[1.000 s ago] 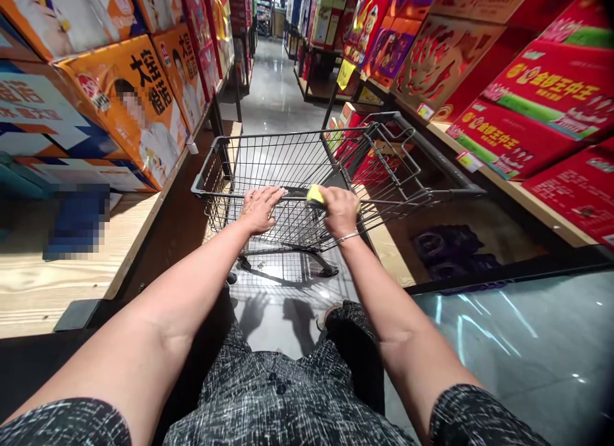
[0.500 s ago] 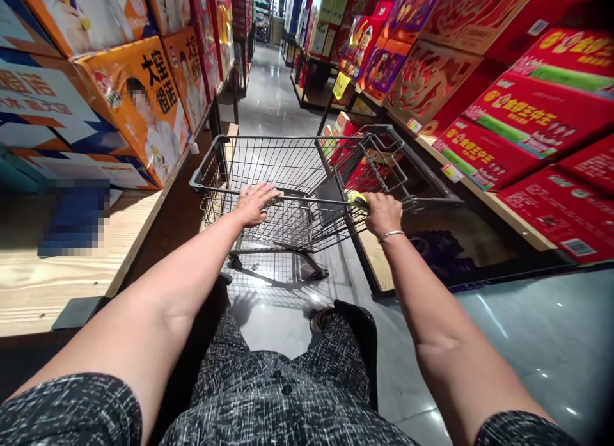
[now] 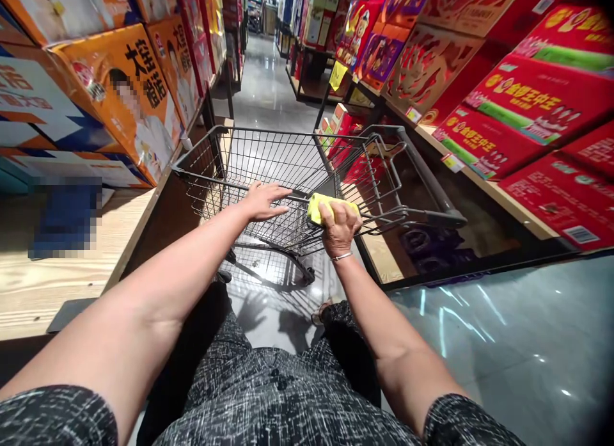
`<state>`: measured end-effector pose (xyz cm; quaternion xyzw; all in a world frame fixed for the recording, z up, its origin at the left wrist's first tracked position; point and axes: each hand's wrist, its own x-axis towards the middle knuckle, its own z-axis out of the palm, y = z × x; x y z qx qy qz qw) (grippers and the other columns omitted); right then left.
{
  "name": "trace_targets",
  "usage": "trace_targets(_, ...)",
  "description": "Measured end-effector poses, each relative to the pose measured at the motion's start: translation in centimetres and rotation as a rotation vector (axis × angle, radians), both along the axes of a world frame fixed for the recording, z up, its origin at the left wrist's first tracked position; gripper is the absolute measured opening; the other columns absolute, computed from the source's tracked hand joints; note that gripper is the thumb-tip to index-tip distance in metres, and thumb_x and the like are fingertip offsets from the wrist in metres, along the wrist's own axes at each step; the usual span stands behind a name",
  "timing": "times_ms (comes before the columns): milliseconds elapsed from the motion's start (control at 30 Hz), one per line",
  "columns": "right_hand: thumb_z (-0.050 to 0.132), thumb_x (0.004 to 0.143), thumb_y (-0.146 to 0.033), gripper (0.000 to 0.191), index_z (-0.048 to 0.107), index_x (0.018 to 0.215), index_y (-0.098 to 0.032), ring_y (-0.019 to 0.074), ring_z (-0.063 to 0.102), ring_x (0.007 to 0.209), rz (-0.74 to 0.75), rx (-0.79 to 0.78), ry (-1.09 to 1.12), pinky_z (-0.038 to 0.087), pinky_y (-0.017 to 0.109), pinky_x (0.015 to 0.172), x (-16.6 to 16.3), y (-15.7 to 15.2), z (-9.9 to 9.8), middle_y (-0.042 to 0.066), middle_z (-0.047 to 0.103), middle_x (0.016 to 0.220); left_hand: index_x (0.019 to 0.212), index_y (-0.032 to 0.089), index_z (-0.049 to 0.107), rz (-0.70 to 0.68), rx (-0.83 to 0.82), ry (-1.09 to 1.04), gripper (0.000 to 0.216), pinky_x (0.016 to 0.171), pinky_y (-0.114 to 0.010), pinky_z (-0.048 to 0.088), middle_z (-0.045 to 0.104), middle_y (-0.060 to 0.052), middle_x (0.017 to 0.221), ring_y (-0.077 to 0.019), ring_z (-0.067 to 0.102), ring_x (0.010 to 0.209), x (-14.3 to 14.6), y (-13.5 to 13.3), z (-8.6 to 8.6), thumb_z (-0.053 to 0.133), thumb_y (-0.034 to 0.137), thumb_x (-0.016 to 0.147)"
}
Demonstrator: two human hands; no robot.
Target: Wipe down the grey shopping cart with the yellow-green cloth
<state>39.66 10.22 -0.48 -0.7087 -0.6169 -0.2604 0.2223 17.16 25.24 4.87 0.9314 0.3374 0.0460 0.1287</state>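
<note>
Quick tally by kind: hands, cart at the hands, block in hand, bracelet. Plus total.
Hands: 2 (left hand, right hand)
Shopping cart: 1
Yellow block: 1
Bracelet: 1
Total: 5

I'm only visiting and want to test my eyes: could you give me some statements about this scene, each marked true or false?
1. The right hand holds a yellow pad. True.
2. The left hand is at the cart. True.
3. The left hand is clenched in a fist. False: its fingers are extended.
4. The cart is made of wooden planks. False: its basket has wire mesh sides.
5. Orange boxes are stacked on the person's left. True.
6. The right hand rests on the orange boxes. False: it is at the cart, with the pad in its grasp.
</note>
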Motion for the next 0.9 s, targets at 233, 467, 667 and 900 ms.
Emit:
trace_targets(233, 0.047, 0.098, -0.020, 0.041, 0.059, 0.132, -0.038, 0.0221, 0.046, 0.119, 0.264, -0.507, -0.068, 0.030, 0.040, 0.095, -3.0, -0.5, -8.2, 0.002, 0.061, 0.134, 0.156, 0.039, 0.027, 0.064, 0.151, -0.128, 0.058, 0.119, -0.054, 0.007, 0.025, 0.002, 0.165, -0.0256, 0.016, 0.153, 1.3, -0.8, -2.2, 0.036, 0.053, 0.100)
trace_targets(467, 0.053, 0.095, -0.020, 0.032, 0.065, 0.121, -0.036, 0.0201, 0.047, 0.115, 0.281, -0.578, -0.082, 0.031, 0.036, 0.090, -3.3, -1.8, -11.3, -0.001, 0.066, 0.126, 0.152, 0.039, 0.036, 0.095, 0.166, -0.166, 0.049, 0.117, -0.051, 0.014, 0.025, 0.005, 0.165, -0.0220, 0.016, 0.153, 1.4, -0.6, -2.2, 0.026, 0.043, 0.104)
trace_targets(667, 0.047, 0.098, -0.022, 0.040, 0.063, 0.130, -0.039, 0.0262, 0.042, 0.123, 0.075, -0.250, -0.067, 0.028, 0.044, 0.098, 3.6, -3.0, -1.9, 0.005, 0.063, 0.131, 0.137, 0.038, 0.057, 0.149, 0.167, -0.251, 0.042, 0.116, -0.049, 0.017, 0.036, 0.005, 0.160, -0.0213, 0.029, 0.148, 1.8, -0.5, -2.7, 0.032, 0.044, 0.104)
trace_targets(900, 0.047, 0.094, -0.022, 0.044, 0.062, 0.132, -0.037, 0.0317, 0.039, 0.127, -0.170, 0.092, -0.031, 0.026, 0.052, 0.102, 7.0, -3.7, 4.1, 0.009, 0.059, 0.129, 0.124, 0.042, 0.065, 0.189, 0.172, -0.315, 0.034, 0.115, -0.048, 0.017, 0.047, 0.007, 0.153, -0.0222, 0.037, 0.143, 2.1, -0.3, -3.1, 0.041, 0.044, 0.101)
